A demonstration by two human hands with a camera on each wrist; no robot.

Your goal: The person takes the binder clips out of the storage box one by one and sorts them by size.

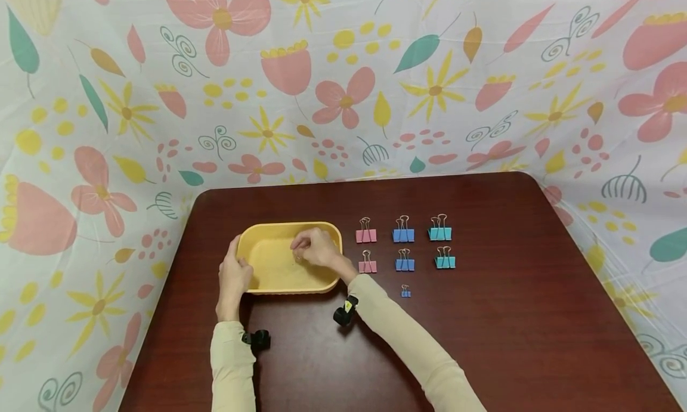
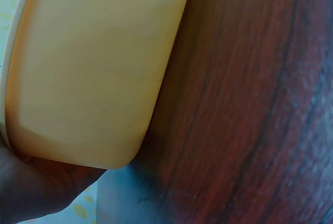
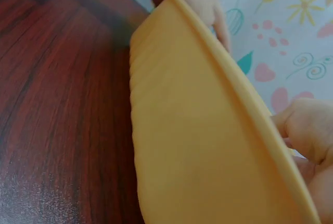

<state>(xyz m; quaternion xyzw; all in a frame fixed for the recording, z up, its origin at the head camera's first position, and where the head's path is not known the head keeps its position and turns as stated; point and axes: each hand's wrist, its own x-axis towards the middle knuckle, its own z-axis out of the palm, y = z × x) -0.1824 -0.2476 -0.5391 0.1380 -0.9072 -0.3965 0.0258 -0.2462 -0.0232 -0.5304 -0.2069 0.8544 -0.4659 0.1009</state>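
A yellow plastic basin [image 1: 268, 228] with rounded corners sits on the left half of the table. My left hand [image 1: 234, 276] grips its left end, thumb over the rim and fingers along the outer wall. In the left wrist view that hand [image 2: 41, 187] is at the basin's end [image 2: 93, 78]. My right hand [image 1: 316, 248] reaches inside, fingers bent down toward the basin floor. A tiny shiny thing shows at its fingertips; I cannot tell whether they pinch it. The basin wall [image 3: 192, 114] partly hides my right hand [image 3: 309, 135] in the right wrist view.
Right of the basin, binder clips stand in columns: pink [image 1: 366, 236], blue [image 1: 404, 235] and teal [image 1: 440, 234], with smaller ones below. A tiny blue clip [image 1: 405, 293] is nearest me. A flowered cloth [image 1: 343, 90] hangs behind the dark wooden table [image 1: 510, 316].
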